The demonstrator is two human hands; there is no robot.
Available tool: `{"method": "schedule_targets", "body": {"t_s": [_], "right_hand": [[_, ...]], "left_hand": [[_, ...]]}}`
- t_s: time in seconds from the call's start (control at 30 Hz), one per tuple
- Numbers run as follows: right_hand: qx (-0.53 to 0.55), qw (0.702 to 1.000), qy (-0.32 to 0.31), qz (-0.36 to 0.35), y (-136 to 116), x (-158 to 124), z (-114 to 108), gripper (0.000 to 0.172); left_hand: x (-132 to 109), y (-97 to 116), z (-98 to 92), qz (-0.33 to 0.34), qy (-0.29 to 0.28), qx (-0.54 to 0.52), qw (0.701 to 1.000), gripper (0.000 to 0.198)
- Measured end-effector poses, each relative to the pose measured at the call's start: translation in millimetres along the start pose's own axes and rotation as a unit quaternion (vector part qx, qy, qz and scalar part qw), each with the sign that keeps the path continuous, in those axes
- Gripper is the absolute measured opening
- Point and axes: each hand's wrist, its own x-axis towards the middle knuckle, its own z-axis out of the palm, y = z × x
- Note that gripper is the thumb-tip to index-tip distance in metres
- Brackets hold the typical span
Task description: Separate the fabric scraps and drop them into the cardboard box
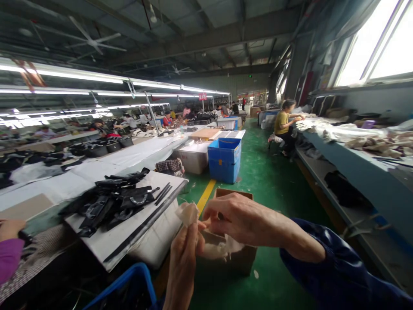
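A strip of thin cream cloth [187,212] is pinched upright between the thumb and fingers of my left hand [185,249]. My right hand [238,218] reaches across from the right, its fingers bent and closed at the cloth beside my left fingertips. Exactly what lies between the right fingertips is partly hidden by the hand. More of the pale cloth [214,250], with frayed edges, hangs below both hands. Behind and beneath it stands an open brown cardboard box [248,258] on the floor.
Black bag-like pieces [119,200] lie on a white board [112,254] to the left. A blue bin [224,161] stands ahead, and a blue basket rim [142,269] is near me. Another person's purple sleeve [11,258] shows at left. A seated person [282,125] works by the right-hand bench [351,159].
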Motion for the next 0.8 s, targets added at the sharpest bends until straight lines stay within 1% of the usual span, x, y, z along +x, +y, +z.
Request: {"method": "schedule_targets", "body": {"t_s": [0.1, 0.17, 0.2, 0.23, 0.3, 0.33, 0.4, 0.43, 0.47, 0.53, 0.6, 0.63, 0.67, 0.7, 0.73, 0.8], "right_hand": [[0.097, 0.995, -0.021, -0.028, -7.9, 0.4, -4.9, 0.013], [0.204, 0.978, -0.021, -0.044, -2.6, 1.3, 0.1, 0.024], [0.278, 0.958, -0.018, -0.06, 1.7, 1.8, 4.0, 0.031], [0.352, 0.933, -0.014, -0.077, 6.3, 2.2, 8.2, 0.037], [0.463, 0.881, -0.01, -0.101, 13.9, 2.1, 16.9, 0.04], [0.489, 0.866, -0.006, -0.107, 16.4, 1.5, 21.1, 0.039], [0.509, 0.853, 0.012, -0.112, 18.7, -0.6, 29.9, 0.04], [0.503, 0.857, 0.021, -0.112, 19.1, -2.0, 34.6, 0.042], [0.482, 0.869, 0.035, -0.108, 19.2, -3.5, 39.6, 0.045], [0.39, 0.915, 0.069, -0.078, 19.6, -6.3, 50.1, 0.05], [0.281, 0.955, 0.088, -0.03, 20.6, -8.2, 59.7, 0.053], [0.24, 0.966, 0.094, -0.011, 21.2, -8.8, 63.5, 0.046], [0.215, 0.972, 0.093, 0.001, 21.7, -9.2, 66.3, 0.033], [0.202, 0.976, 0.086, 0.007, 21.8, -9.3, 68.1, 0.016], [0.207, 0.975, 0.076, 0.001, 21.4, -9.3, 69.0, 0.006], [0.26, 0.963, 0.057, -0.042, 18.6, -8.7, 68.5, 0.028]], "left_hand": [[-5.2, 5.0, 7.1, 0.006, -0.012, -0.017, 1.0, 0.049], [-9.6, 8.9, 9.1, 0.009, -0.025, -0.032, 0.999, 0.053], [-11.7, 11.1, 9.0, 0.007, -0.035, -0.037, 0.999, 0.054], [-13.5, 13.3, 8.3, 0.005, -0.045, -0.039, 0.998, 0.055], [-16.2, 16.0, 5.4, -0.004, -0.056, -0.038, 0.998, 0.055], [-17.3, 15.8, 3.5, -0.006, -0.05, -0.036, 0.998, 0.055], [-19.4, 11.5, -1.2, -0.004, -0.011, -0.028, 1.0, 0.052], [-20.5, 7.5, -4.1, 0.002, 0.019, -0.022, 1.0, 0.049], [-21.8, 2.8, -7.5, 0.01, 0.047, -0.015, 0.999, 0.045], [-24.7, -6.5, -15.8, 0.035, 0.103, 0.005, 0.994, 0.039], [-27.6, -12.7, -25.1, 0.057, 0.14, 0.022, 0.988, 0.041], [-28.9, -13.9, -29.3, 0.053, 0.15, 0.02, 0.987, 0.04], [-30.0, -14.1, -33.0, 0.036, 0.158, 0.007, 0.987, 0.038], [-30.8, -13.4, -35.7, 0.012, 0.16, -0.012, 0.987, 0.038], [-31.3, -12.2, -37.5, -0.011, 0.155, -0.035, 0.987, 0.038], [-31.6, -9.7, -38.2, -0.035, 0.127, -0.072, 0.989, 0.04]]}}
